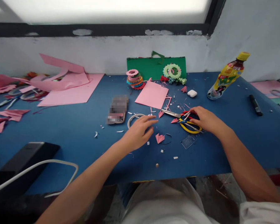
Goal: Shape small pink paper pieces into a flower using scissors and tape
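My left hand hovers over the blue table with fingers stretched toward a small folded pink paper piece; it holds nothing. Another folded pink piece lies just right of that hand. My right hand rests on the handles of yellow scissors, whose blades point left, fingers curled over them. A pink paper sheet lies beyond both hands. A tape ring sits near my left fingertips.
A phone lies left of centre. Stacked paper rosettes, green card and a paper wreath stand at the wall. A bottle, white earbud case, black marker, large pink sheets and a black device with cable surround.
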`<state>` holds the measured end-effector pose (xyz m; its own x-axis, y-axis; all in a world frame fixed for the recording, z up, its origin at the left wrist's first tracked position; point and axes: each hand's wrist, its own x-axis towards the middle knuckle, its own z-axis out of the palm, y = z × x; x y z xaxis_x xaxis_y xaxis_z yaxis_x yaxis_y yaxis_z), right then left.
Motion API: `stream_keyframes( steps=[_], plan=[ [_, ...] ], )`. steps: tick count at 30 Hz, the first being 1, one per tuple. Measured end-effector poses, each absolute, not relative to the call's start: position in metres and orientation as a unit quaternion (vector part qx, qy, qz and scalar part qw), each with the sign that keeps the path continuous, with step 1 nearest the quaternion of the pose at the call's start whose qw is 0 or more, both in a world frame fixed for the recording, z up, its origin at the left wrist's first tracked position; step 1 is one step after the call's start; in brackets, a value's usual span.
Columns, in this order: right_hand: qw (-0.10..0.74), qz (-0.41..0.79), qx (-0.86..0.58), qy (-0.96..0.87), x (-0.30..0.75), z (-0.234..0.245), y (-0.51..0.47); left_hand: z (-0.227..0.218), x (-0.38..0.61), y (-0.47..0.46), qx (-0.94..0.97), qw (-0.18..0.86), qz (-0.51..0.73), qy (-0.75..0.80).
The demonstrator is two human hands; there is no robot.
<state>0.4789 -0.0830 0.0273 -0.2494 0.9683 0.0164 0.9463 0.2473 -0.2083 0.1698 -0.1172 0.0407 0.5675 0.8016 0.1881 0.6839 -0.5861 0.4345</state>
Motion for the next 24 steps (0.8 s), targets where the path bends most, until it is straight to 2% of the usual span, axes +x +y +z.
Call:
stream_keyframes(
  steps=[4,8,14,19,24],
  plan=[
    [0.053,0.064,-0.611,-0.787,0.486,0.030,-0.080,0.053,0.149,-0.112,0.852,0.142,0.124,0.489],
    [0.094,0.055,-0.568,-0.816,0.480,0.028,-0.079,0.052,0.139,-0.108,0.869,0.184,0.035,0.457],
    [0.087,0.002,-0.541,-0.837,0.463,0.022,-0.081,0.049,0.143,-0.108,0.886,0.194,0.052,0.417],
    [0.143,-0.046,-0.654,-0.741,0.473,0.028,-0.078,0.056,0.144,-0.112,0.887,0.204,0.083,0.406],
    [0.104,-0.039,-0.771,-0.628,0.498,0.027,-0.064,0.059,0.144,-0.115,0.880,0.206,0.124,0.409]
  ],
)
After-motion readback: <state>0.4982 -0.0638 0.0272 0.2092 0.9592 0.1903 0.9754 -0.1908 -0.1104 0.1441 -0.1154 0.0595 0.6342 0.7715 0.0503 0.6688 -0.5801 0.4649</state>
